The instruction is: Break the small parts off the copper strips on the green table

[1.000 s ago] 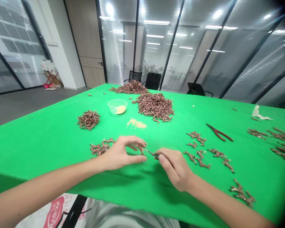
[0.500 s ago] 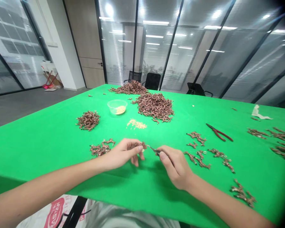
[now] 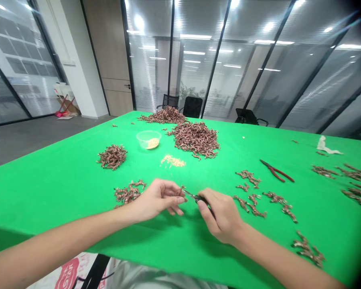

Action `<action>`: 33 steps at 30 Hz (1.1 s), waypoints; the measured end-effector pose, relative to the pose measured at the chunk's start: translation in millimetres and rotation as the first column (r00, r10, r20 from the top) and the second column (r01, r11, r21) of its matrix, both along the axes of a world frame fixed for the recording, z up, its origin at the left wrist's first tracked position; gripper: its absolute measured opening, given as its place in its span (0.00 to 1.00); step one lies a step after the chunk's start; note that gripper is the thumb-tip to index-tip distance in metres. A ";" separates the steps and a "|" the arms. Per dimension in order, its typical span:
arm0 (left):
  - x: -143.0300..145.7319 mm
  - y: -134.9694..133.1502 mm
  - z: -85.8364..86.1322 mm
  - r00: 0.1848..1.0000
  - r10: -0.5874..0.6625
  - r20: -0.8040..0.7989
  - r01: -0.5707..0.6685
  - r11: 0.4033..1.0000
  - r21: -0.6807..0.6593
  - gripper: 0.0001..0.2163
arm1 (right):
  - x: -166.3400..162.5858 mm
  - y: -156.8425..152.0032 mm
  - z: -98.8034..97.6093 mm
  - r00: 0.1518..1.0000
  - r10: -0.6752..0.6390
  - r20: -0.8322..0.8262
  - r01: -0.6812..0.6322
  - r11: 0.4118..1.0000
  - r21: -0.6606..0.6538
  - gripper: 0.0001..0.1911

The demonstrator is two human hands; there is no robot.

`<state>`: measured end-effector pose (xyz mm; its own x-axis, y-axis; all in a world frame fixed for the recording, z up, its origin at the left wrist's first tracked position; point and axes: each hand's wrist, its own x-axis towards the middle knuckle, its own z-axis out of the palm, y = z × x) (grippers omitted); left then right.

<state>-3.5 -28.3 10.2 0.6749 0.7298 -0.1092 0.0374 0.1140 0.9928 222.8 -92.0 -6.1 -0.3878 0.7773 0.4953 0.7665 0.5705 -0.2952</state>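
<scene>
My left hand pinches a small, shiny brown figure-like piece between thumb and fingers, just above the green cloth. In my right hand is a dark-handled tool with a thin metal tip, its handle wrapped by my fingers. The tip meets or nearly meets the brown piece; exact contact is too small to make out. Beside my left wrist lies a loose group of similar brown pieces. Ahead of both hands is a scatter of tiny pale yellow bits.
A clear bowl holds more pale bits. Large brown heaps lie farther back, with a smaller heap at left. Red-handled pliers and groups of brown pieces lie right. White tissue sits far right.
The camera view has tilted slightly upward. My left fingers and the brown piece are turned a little differently, and the tool's metal tip shows more clearly.
</scene>
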 end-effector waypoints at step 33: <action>-5.0 0.9 -7.1 0.994 -0.078 0.079 0.077 0.997 0.020 0.14 | -4.6 -5.3 12.9 0.907 0.000 -0.422 -0.167 0.918 -0.360 0.27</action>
<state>-8.5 -27.4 3.1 0.7357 0.6761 -0.0410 -0.0339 0.0972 0.9947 218.2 -97.4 6.8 -0.2899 0.9101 0.2960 0.4850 0.4063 -0.7744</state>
